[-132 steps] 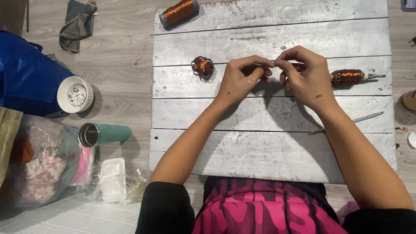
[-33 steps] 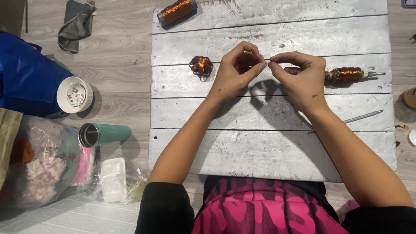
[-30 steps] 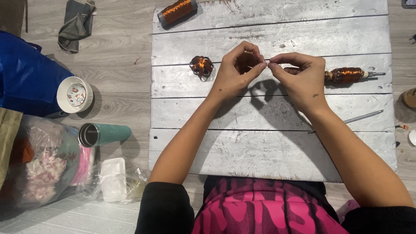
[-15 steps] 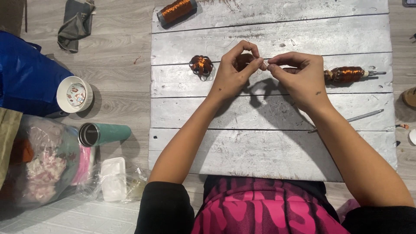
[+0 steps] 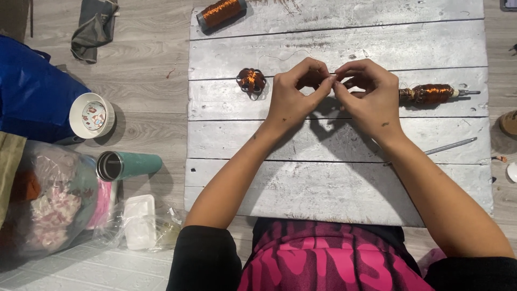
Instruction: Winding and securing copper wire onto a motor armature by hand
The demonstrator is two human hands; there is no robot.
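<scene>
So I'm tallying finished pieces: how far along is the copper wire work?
One copper wire flower lies finished on the white board. The left hand and right hand pinch something small together, hidden by the fingers. Wire remains on both spools.

Whatever is pinched between the left hand [image 5: 295, 91] and right hand [image 5: 366, 97] is hidden by the fingertips, way too small to be made out. The blue bag [image 5: 32, 91] is cut off at the left edge.
</scene>
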